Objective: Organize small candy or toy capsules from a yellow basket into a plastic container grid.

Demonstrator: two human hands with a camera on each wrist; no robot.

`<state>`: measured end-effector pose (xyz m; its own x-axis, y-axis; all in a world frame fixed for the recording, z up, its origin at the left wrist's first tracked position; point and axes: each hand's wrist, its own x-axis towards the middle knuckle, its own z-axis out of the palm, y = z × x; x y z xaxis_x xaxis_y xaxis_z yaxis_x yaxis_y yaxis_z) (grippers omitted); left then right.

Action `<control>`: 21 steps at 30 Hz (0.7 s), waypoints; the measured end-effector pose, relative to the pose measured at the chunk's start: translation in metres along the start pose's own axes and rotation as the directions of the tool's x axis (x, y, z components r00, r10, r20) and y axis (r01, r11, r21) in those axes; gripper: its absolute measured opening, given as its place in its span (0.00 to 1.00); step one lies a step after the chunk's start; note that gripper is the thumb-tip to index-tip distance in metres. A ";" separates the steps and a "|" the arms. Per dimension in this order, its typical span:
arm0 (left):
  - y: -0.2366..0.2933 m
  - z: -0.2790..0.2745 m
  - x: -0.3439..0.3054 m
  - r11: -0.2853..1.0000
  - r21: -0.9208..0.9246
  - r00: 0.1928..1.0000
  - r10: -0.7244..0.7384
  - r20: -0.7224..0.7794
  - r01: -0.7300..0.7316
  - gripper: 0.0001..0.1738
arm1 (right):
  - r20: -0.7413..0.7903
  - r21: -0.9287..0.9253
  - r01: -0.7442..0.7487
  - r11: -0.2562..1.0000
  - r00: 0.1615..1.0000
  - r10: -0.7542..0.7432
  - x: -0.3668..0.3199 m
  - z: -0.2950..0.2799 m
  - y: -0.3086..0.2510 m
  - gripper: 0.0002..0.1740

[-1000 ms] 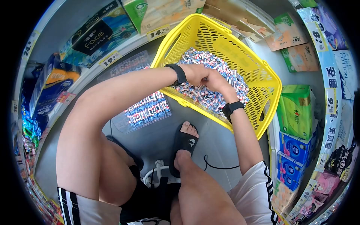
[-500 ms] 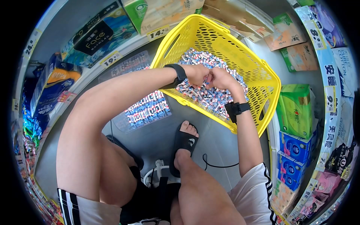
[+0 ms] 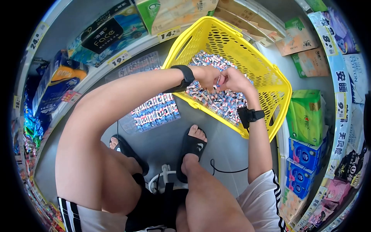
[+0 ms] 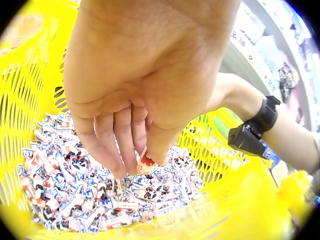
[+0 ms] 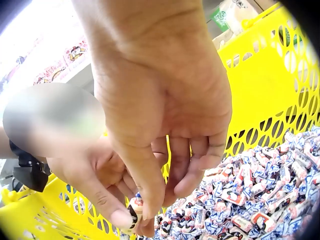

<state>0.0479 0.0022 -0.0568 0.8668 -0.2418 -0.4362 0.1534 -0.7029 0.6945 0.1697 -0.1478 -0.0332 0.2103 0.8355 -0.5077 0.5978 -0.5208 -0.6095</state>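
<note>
A yellow basket [image 3: 266, 73] holds a thick layer of wrapped candies [image 3: 216, 104] in white, blue and red wrappers. Both hands meet over the candies inside it. My left hand [image 4: 145, 65] points downward and pinches a wrapped candy [image 4: 146, 164] with red on its wrapper between thumb and fingers. Beside it, my right hand [image 5: 160, 100] pinches a candy [image 5: 135, 212] with a black-and-white print, thumb against finger. The left thumb lies right at that candy in the right wrist view. In the head view the fingertips partly hide what is held.
Left of the basket, a clear plastic container [image 3: 158, 112] with candies in rows stands on the floor. Shelves curve around with tissue packs, including a green pack [image 3: 307, 116] and blue packs [image 3: 301, 150]. A black cable [image 3: 228, 172] lies near the sandaled feet.
The hands have gone from overlapping to meeting at the fingertips, with the right hand turned so its fingers show. The head view has shifted slightly, and the left foot has come into view.
</note>
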 end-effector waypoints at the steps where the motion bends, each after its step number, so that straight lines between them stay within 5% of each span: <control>1: 0.003 -0.002 -0.006 0.999 0.035 0.999 0.026 -0.028 -0.025 0.19 | 0.005 0.012 0.021 1.000 1.000 -0.021 -0.002 -0.001 -0.003 0.16; 4: 0.004 -0.009 -0.018 0.989 -0.136 0.998 -0.051 0.033 0.055 0.19 | 0.018 0.068 0.100 0.993 0.995 -0.102 -0.012 -0.005 -0.017 0.17; 8: 0.010 -0.012 -0.041 1.000 0.000 0.996 -0.025 -0.085 0.025 0.21 | 0.001 0.319 0.242 0.916 0.967 -0.256 -0.020 0.000 -0.028 0.16; 9: 0.011 -0.011 -0.048 0.995 0.085 0.984 0.062 -0.167 -0.048 0.24 | 0.005 0.316 0.242 0.917 0.967 -0.256 -0.019 0.000 -0.029 0.16; 16: 0.026 -0.022 -0.095 1.000 -0.008 0.960 0.021 -0.278 -0.024 0.24 | 0.008 0.366 0.202 0.909 0.975 -0.220 -0.024 -0.005 -0.068 0.09; 21: 0.026 -0.026 -0.130 0.997 -0.014 0.932 0.070 -0.357 -0.080 0.15 | -0.023 0.329 0.206 0.921 0.977 -0.211 -0.030 -0.002 -0.093 0.07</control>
<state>-0.0491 0.0325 0.0328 0.9875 -0.0355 -0.1537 0.0904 -0.6716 0.7354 0.1088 -0.1239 0.0399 0.0970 0.9303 -0.3538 0.3396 -0.3651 -0.8668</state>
